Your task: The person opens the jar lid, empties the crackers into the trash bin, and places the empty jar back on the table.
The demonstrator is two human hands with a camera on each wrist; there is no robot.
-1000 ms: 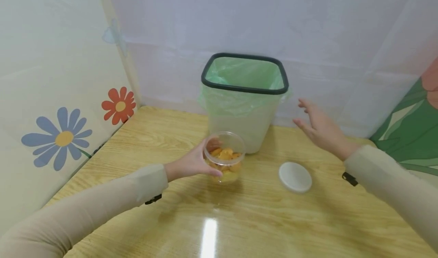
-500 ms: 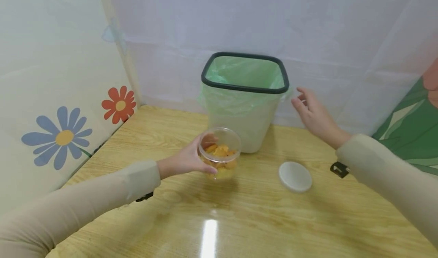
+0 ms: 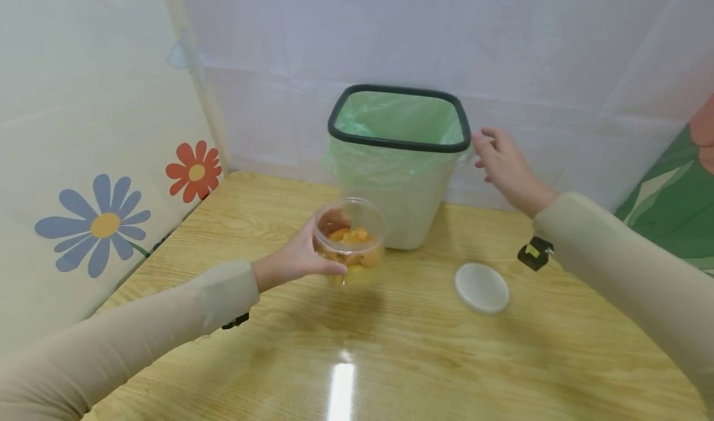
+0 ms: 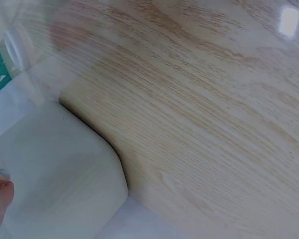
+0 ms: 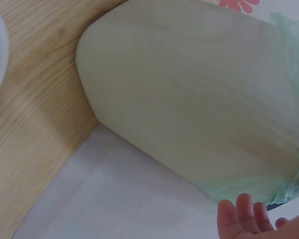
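Note:
My left hand (image 3: 295, 257) grips a clear plastic jar (image 3: 372, 222) by its left side, with the thumb across the front. Orange pieces (image 3: 356, 237) fill the lower part of the lidless jar, which is held over the table in front of the waste bin (image 3: 390, 213). Only a bit of that hand shows at the left edge of the left wrist view. Beside the bin's black rim (image 3: 385, 143), on the right, is my right hand (image 3: 509, 173), fingers loosely bent and holding nothing. The right wrist view shows its fingertips (image 5: 244, 211) close to the green liner (image 5: 234, 188).
A round white lid (image 3: 481, 288) lies on the wooden table (image 3: 446, 359), right of the bin. Behind the bin hangs a pale sheet (image 3: 535, 55). A flower-printed panel (image 3: 100, 129) stands along the left side.
My right hand has moved up and left to the bin's rim, its fingers bending a little. My left hand has shifted the jar slightly left and up.

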